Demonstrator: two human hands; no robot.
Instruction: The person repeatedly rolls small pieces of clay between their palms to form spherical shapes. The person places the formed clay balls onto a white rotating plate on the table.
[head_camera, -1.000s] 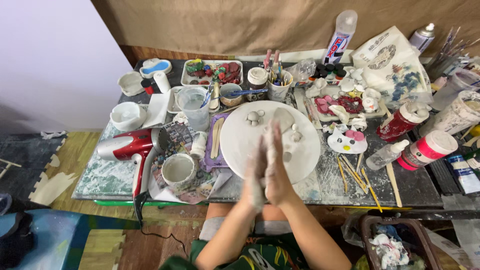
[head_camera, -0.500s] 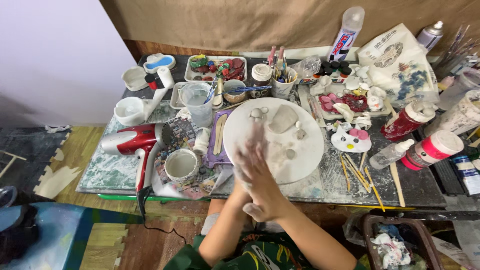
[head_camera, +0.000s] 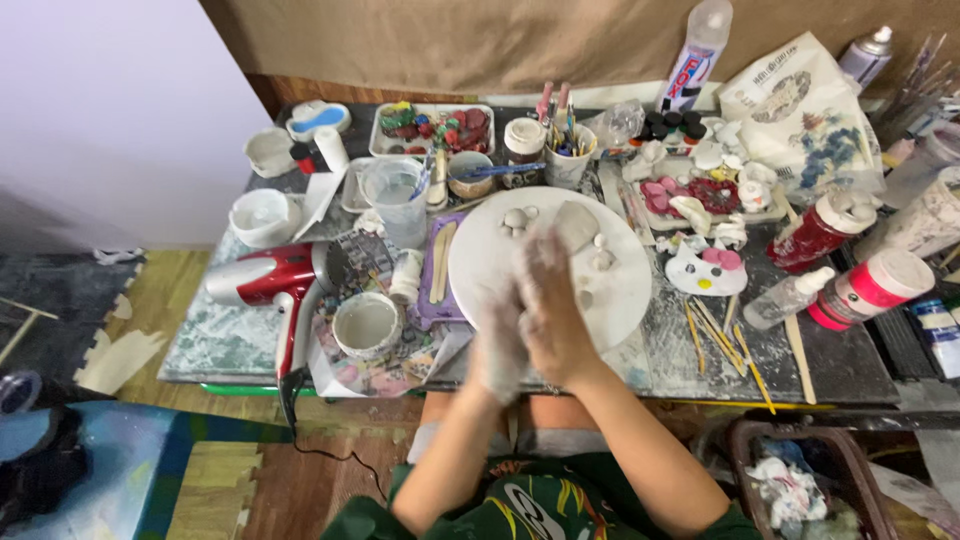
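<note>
My left hand (head_camera: 498, 350) and my right hand (head_camera: 553, 312) are pressed palm to palm at the table's near edge, both dusted white. The right hand lies over the left and is motion-blurred. Whatever is between the palms is hidden. Under them lies a round white board (head_camera: 625, 300). On the board, just beyond my fingertips, are a flat grey clay slab (head_camera: 576, 223) and small clay balls (head_camera: 515, 218).
A red hair dryer (head_camera: 262, 280), a white cup (head_camera: 367, 325) and a clear water cup (head_camera: 395, 195) stand to the left. A cat-face piece (head_camera: 705, 268), wooden sticks (head_camera: 725, 340) and red bottles (head_camera: 822, 230) are to the right. A basket of rags (head_camera: 800, 480) sits lower right.
My hands stood upright with fingers pointing away; they have since slid against each other, and the right hand now lies across the left, closer to the board.
</note>
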